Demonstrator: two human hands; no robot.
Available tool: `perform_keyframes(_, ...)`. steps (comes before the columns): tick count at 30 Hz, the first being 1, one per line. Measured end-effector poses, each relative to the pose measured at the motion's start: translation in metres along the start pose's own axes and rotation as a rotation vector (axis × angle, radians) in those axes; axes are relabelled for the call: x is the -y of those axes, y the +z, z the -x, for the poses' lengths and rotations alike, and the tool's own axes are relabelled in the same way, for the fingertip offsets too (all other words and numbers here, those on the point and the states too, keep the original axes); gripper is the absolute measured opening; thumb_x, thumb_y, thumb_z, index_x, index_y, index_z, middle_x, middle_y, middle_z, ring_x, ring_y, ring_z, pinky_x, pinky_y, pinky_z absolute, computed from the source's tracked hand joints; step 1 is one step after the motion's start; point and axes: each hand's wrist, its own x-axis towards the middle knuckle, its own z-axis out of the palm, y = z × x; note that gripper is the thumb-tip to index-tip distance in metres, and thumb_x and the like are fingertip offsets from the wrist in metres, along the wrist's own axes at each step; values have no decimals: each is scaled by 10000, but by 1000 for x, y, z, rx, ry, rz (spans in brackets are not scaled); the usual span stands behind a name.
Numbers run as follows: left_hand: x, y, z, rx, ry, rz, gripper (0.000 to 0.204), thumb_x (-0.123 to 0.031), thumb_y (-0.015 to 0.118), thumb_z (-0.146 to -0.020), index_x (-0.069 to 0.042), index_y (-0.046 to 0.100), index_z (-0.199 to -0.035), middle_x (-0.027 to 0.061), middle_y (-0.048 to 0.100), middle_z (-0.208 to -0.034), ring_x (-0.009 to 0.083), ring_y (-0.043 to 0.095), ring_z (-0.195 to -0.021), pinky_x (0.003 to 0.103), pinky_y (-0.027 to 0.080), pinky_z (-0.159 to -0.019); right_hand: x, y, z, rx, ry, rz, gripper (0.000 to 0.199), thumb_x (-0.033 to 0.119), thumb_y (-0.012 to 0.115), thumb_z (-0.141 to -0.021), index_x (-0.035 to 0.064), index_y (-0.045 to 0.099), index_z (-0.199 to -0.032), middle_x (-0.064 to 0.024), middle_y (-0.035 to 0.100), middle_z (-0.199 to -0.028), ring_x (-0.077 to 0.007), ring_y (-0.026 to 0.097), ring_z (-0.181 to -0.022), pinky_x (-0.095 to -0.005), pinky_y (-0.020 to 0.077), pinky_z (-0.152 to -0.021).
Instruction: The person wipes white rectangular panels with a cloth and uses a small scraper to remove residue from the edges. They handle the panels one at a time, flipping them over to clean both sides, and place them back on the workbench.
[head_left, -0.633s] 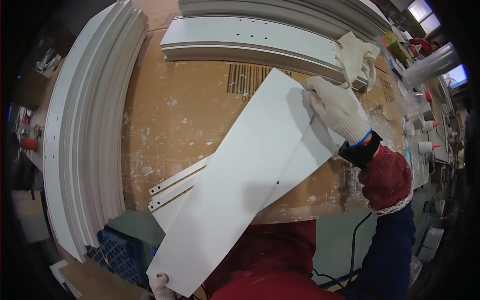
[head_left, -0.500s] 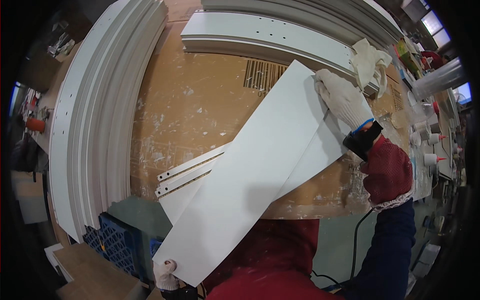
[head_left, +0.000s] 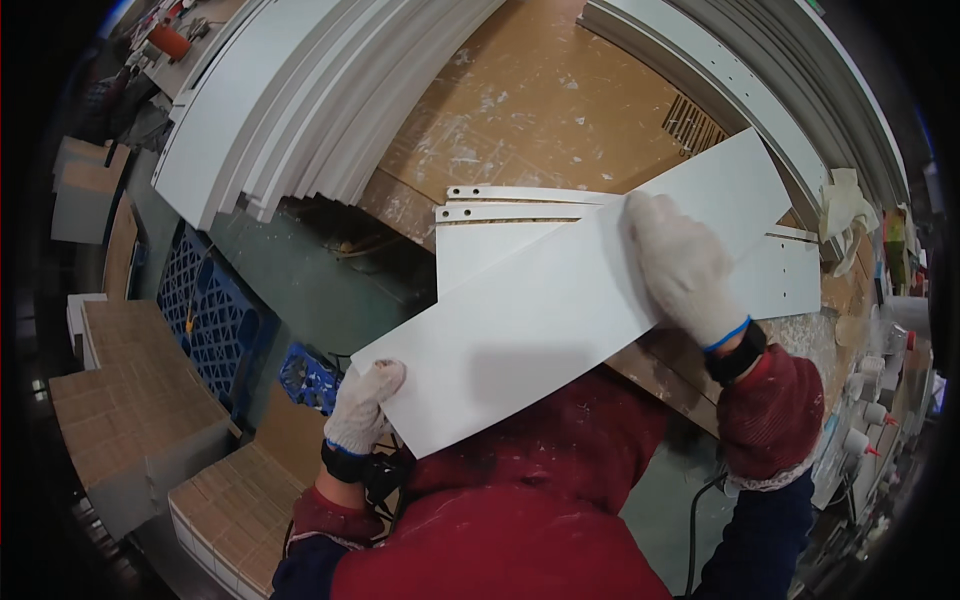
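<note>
A long white panel [head_left: 520, 320] slants across in front of me, its near left end beyond the table edge. My left hand [head_left: 365, 405], in a white knit glove, grips that end with the thumb on top. My right hand [head_left: 685, 265], gloved too and slightly blurred, is closed at the panel's near edge, right of its middle; its fingertips are partly hidden. Beneath it lies another white panel [head_left: 790, 275], mostly covered. White pieces with dark holes [head_left: 515, 212] stick out on the left.
Cardboard [head_left: 540, 90] covers the table. Stacked white boards stand left [head_left: 300, 110] and right [head_left: 720, 70]. A pale cloth [head_left: 845, 210] hangs over the right stack. Red-tipped bottles [head_left: 860, 442] stand at right. A blue plastic pallet [head_left: 215, 310] and brown-topped stacks [head_left: 140, 385] sit lower left.
The view has swung toward the left. The held panel has turned flatter across. My right hand has moved from near its far end toward its middle; my left hand still holds the near end.
</note>
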Motion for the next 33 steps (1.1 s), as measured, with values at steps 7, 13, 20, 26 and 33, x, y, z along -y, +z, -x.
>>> perform_keyframes(7,-5,20,-16,364,-63,277,941,-731,324,-880,34,308,-1429,219,442,-1398,312,496,-1243,439,438,-1011,172,15,71,-51,-531,-125,89,181,542,-791,130,537,-863,-3,551,-691,-154,612,-617,-311,468,-503)
perform_keyframes(13,0,-8,2,387,-33,360,1026,-767,374,-834,72,288,-1418,196,420,-1409,324,457,-1269,467,370,-1049,80,1,59,-224,-169,-435,226,93,592,-862,62,577,-1086,-130,653,-893,-301,645,-779,-364,527,-677)
perform_keyframes(20,1,5,2,573,-164,237,617,-264,583,-905,77,330,-1352,218,546,-1208,377,608,-1037,557,561,-770,23,16,56,-366,-88,-156,166,125,546,-884,107,584,-1044,-138,633,-860,-343,623,-749,-414,500,-649)
perform_keyframes(26,-1,7,2,521,-126,191,566,-236,571,-905,89,361,-1319,253,555,-1173,387,634,-975,527,583,-726,62,-4,58,35,-108,-394,206,92,559,-862,84,579,-1066,-125,636,-861,-340,622,-781,-402,495,-696)
perform_keyframes(33,8,-9,0,415,-147,99,399,-163,521,-926,105,463,-1216,246,596,-1099,379,641,-955,506,576,-758,58,-2,64,9,-98,-238,219,90,546,-866,95,586,-1082,-120,636,-868,-346,625,-809,-420,495,-694)
